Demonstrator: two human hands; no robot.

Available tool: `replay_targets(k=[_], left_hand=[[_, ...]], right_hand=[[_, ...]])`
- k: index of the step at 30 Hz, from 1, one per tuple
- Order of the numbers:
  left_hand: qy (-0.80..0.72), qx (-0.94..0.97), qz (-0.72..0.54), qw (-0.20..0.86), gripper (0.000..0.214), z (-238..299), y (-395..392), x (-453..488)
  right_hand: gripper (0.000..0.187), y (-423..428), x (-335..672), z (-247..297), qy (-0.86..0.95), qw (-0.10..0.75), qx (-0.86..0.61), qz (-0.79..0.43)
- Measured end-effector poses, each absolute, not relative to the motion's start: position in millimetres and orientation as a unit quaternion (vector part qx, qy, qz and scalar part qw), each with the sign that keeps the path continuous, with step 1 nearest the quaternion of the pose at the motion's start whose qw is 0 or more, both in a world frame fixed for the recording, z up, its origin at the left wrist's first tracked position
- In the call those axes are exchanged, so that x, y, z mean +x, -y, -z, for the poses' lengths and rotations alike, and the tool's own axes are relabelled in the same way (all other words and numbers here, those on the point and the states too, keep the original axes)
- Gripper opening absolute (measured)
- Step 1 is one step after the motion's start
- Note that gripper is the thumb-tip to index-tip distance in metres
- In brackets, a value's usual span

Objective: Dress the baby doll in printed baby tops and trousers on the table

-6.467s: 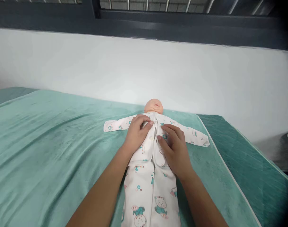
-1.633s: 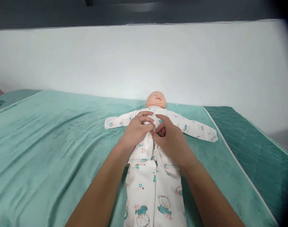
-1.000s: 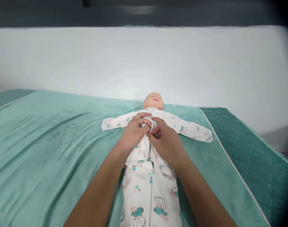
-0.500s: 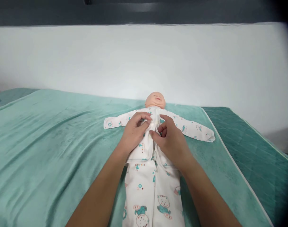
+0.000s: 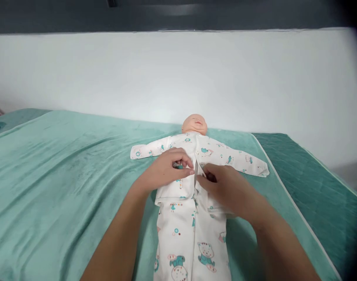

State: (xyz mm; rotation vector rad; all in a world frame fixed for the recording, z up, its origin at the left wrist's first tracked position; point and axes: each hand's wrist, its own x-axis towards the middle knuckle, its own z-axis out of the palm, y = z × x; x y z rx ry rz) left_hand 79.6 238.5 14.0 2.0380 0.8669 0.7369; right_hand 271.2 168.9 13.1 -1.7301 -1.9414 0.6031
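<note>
Fingers of the right hand [image 5: 231, 189] are pinched on the open front edge of a white printed jacket [image 5: 207, 150] over the doll's belly; on its other front panel rests the left hand [image 5: 166, 168], fingers curled near the thumb, though whether they grip cloth I cannot tell. White printed trousers [image 5: 185, 242] cover the doll's legs. The doll [image 5: 193, 124] lies face up, arms outspread, on a light green blanket [image 5: 87, 175]. Beyond the doll's head rises a white wall [image 5: 178, 78].
</note>
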Motion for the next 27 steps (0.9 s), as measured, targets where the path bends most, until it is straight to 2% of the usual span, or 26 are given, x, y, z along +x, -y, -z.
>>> replay_targets(k=[4,8,11,15,19,24,27], left_hand=[[-0.331,0.826,-0.284,0.356,0.007,-15.9,-237.8,80.6],[-0.338,0.803,-0.286,0.399,0.012,-18.1,-235.0,82.2],[-0.352,0.751,-0.311,0.465,0.016,-18.4,-232.1,84.1],[-0.337,0.697,-0.364,0.518,0.02,-15.8,-229.3,89.5],[-0.332,0.679,-0.379,0.534,0.02,-13.1,-230.0,92.3],[-0.35,0.693,-0.341,0.529,0.02,-14.7,-230.9,89.5],[-0.352,0.698,-0.332,0.527,0.02,-16.1,-230.4,88.6]], right_hand=[[0.036,-167.2,285.6,-11.0,0.681,0.292,-0.56,-0.37],[0.04,-176.1,287.6,-3.8,0.606,0.348,-0.496,-0.515],[0.036,-182.7,283.3,0.4,0.552,0.427,-0.478,-0.533],[0.032,-181.9,272.3,-1.7,0.561,0.487,-0.47,-0.477],[0.031,-179.9,266.1,-3.7,0.583,0.474,-0.472,-0.461],[0.015,-183.2,269.6,-1.7,0.561,0.453,-0.47,-0.51],[0.014,-185.2,272.4,-1.7,0.552,0.432,-0.463,-0.542]])
